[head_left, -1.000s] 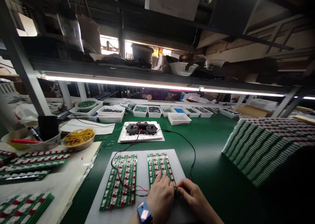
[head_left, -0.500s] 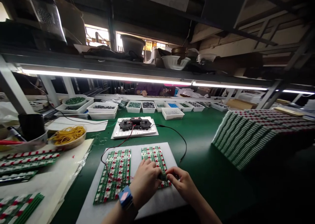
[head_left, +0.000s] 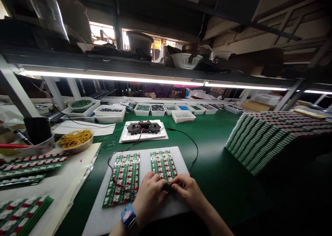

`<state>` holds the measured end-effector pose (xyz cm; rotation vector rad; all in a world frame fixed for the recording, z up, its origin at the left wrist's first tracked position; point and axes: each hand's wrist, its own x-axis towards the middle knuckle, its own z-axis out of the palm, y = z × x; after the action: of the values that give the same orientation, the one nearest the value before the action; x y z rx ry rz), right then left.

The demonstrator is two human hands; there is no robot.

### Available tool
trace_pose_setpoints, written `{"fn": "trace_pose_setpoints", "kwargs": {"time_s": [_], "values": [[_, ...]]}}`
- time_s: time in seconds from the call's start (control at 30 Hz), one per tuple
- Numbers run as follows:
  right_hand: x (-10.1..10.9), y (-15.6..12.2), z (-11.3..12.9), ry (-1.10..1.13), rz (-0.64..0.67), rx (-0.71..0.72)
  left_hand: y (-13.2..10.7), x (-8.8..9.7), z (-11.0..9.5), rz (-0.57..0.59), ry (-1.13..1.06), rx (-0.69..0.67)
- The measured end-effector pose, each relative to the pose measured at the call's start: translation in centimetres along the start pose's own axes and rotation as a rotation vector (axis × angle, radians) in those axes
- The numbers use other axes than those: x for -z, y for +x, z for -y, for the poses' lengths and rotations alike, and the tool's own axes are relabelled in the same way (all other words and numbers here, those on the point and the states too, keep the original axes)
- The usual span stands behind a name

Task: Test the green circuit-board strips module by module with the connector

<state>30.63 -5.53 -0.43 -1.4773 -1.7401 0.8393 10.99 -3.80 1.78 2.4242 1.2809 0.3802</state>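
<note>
2 green circuit boards with white and red parts lie flat on a white mat (head_left: 145,156), lower centre of the frame, on the green bench (head_left: 212,156). Main one for the hands: the right-hand board (head_left: 164,162). Its long axis runs up the frame, top end leaning slightly left; from the fingers it stretches up and away, with its lower end behind them.

Left hand (head_left: 151,191) is over the lower left corner, right hand (head_left: 189,191) at the lower right corner. Neither hand is clearly nearer. Fingertips almost meet at that lower end, so work sits there, across the long axis.

Fingers: left ones bent and bunched, thumb close to the index; right thumb and index drawn nearly together. Something small and dark shows between the hands; can't make out what it is or whether either hand grips it. Contact with the board looks likely, not certain.

Left-hand board (head_left: 123,177) lies left of the left hand, roughly parallel, a strip of mat between the 2. A red and black wire (head_left: 111,165) crosses it toward the left hand. A black cable (head_left: 196,146) curves down right of centre, ending near the right hand.
</note>
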Motion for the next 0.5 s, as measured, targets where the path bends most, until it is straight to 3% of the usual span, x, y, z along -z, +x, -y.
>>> {"fn": "trace_pose_setpoints", "kwargs": {"time_s": [0.5], "values": [[0.65, 0.76, 0.63, -0.041, 0.131, -0.029, 0.22, -0.84, 0.39, -0.033, -0.086, 0.022]]}}
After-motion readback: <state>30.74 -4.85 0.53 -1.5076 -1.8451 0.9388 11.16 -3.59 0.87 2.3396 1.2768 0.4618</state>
